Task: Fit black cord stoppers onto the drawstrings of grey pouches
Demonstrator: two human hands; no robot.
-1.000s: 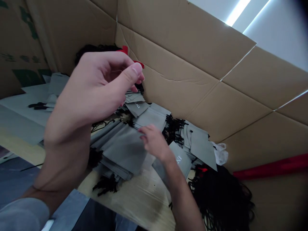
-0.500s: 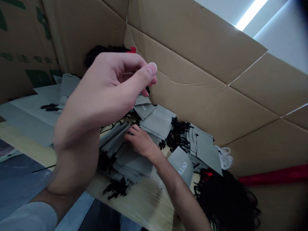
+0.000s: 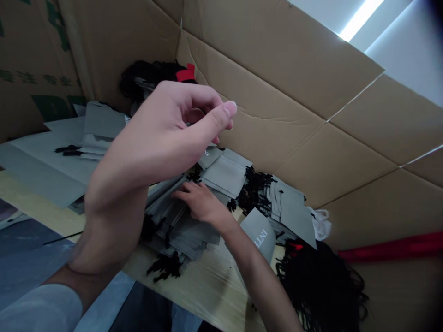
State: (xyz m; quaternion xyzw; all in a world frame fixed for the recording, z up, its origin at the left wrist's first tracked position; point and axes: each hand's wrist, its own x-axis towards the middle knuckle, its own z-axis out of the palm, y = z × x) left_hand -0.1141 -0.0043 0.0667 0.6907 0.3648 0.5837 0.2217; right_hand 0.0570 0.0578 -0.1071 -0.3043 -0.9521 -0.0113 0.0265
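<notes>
My left hand is up close to the camera, above the pile of grey pouches. Its thumb tip is pressed against the curled fingertips in a tight pinch. I cannot tell whether anything thin sits between them.

My right hand lies flat on top of that pile, fingers spread and pointing left, palm down on the uppermost pouch. The pouches under it are fanned and slipping, with black drawstrings spilling out at the near edge of the pile.

As I judge it, the work in hand is sorting through this pile. Doing it well means light, even pressure with the palm, sliding 1 pouch at a time. The cords tangle easily, and a hard pull could drag several pouches along.

Just right of the pile, 1 lettered pouch stands tilted against my forearm. Behind it lies a second row of pouches with a knot of cords. Further right of the pile I see a white plastic bag, a big black tangle and a red strip. Left of the pile lie flat grey sheets. The cardboard wall rises behind it all.
</notes>
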